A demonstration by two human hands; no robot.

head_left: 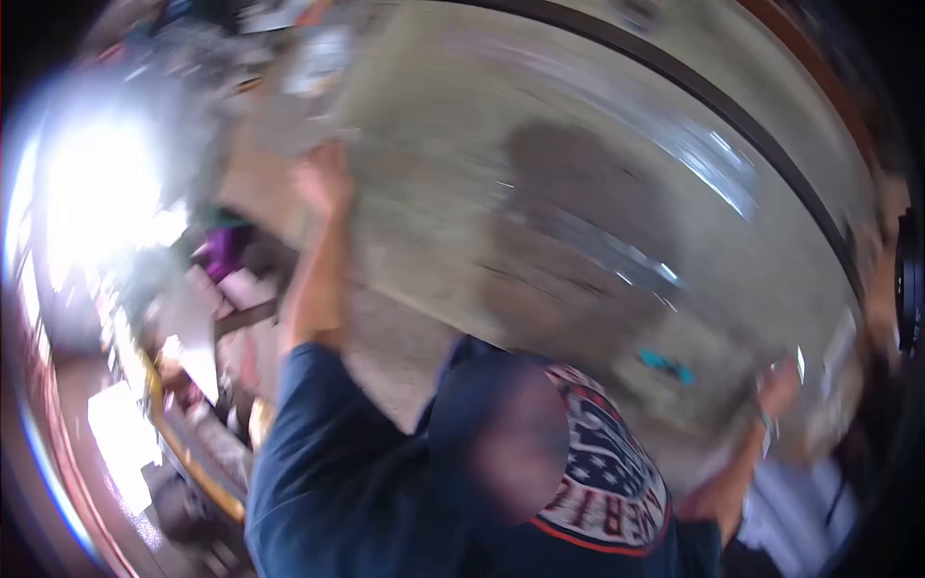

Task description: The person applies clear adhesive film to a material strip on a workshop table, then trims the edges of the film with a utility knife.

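Note:
A wide grey-green surface point(414, 231) with bright shiny streaks lies between my outstretched arms, and a dark head-and-shoulders shape shows across its middle. My left hand point(326, 180), smeared by motion, is at the surface's left side with its fingers drawn together. Far off to the right, my right hand point(779, 383) is closed beside a bright glint, with a band on the wrist. I cannot tell what either hand grips. A small turquoise piece point(667, 366) lies on the surface, nearer my right hand. My dark printed shirt point(612, 462) fills the lower middle, partly blurred.
A dark curved strip point(674, 72) runs along the surface's far side. On the left is clutter, with a purple item point(227, 249), pale pieces and a yellow bar point(193, 453) near a very bright light point(101, 183). Whitish material point(795, 511) lies at lower right.

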